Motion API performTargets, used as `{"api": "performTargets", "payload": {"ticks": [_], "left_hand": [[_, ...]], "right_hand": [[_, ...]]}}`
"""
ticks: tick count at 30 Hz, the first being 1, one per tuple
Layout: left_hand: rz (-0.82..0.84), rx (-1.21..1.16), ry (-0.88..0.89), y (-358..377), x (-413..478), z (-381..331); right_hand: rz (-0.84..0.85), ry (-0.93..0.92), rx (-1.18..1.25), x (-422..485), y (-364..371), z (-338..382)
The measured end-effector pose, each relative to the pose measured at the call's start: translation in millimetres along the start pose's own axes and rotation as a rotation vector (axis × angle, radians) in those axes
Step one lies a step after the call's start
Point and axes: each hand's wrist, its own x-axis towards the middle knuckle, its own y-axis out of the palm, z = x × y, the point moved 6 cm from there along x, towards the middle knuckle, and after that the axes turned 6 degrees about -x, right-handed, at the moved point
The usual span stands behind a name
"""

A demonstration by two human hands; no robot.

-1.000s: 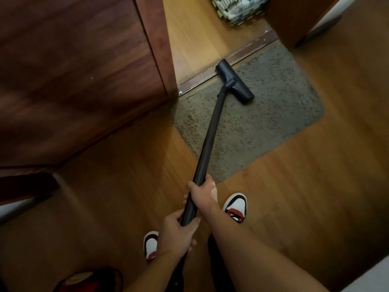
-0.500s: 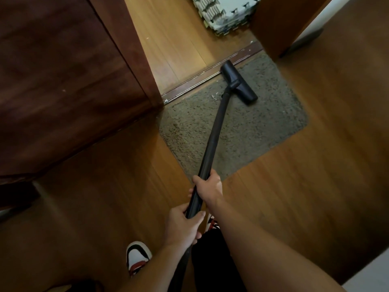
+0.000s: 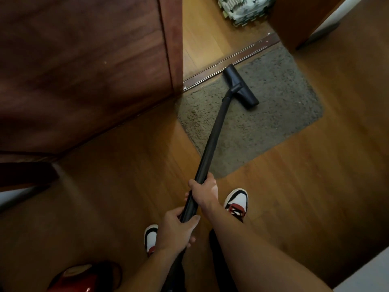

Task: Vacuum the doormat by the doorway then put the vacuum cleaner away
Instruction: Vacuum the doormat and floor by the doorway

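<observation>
At the threshold strip [image 3: 248, 54], the nozzle [image 3: 241, 87] sat on the far edge of the doormat [image 3: 273, 119]; left hand [image 3: 175, 230] and right hand [image 3: 205, 191] both gripped the wand [image 3: 212, 142]. A harder push risked jamming it against that strip.

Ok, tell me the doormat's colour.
The doormat is a speckled grey-brown; the head view shows it best.
</observation>
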Motion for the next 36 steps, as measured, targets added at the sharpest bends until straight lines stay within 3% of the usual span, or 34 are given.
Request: {"api": "performTargets", "payload": {"ticks": [8,15,23,36], "left_hand": [[-0.015,-0.080,-0.073,-61.1,-10.9,56.0],[-0.019,-0.084,-0.098,-76.1,-18.1,71.5],[-0.024,-0.094,-0.087,-49.3,-14.7,56.0],[-0.029,-0.107,-0.006,32.8,7.4,-25.5]], "right_hand": [[0.036,-0.004,-0.012,-34.1,69.3,-26.3],[0.016,0.011,-0.012,-46.0,85.5,-38.5],[0.025,-0.012,-0.001,-34.9,58.2,-28.8],[0.002,-0.024,-0.007,24.8,-27.6,14.2]]}}
